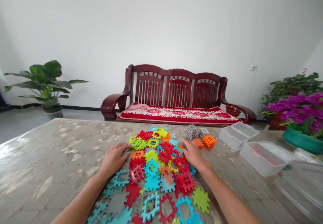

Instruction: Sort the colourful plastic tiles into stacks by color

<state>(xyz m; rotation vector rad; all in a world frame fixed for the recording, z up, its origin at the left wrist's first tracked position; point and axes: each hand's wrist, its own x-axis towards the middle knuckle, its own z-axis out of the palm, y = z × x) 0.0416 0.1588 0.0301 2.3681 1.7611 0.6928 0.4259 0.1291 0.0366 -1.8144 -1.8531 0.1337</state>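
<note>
Resting palm-down at either edge of a heap of flat, notched plastic building tiles (161, 170) in red, teal, green, orange and grey, too many and too overlapped to count, the left hand (114, 158) and right hand (193, 154) lay open on the marbled tabletop (50, 156), each grip spread and clasping nothing. Three assembled cubes stood just beyond the right hand: two grey cubes (197, 132) and one orange cube (209, 141). Two clear plastic tubs (252, 143) sat to the right, well apart from the heap.
</note>
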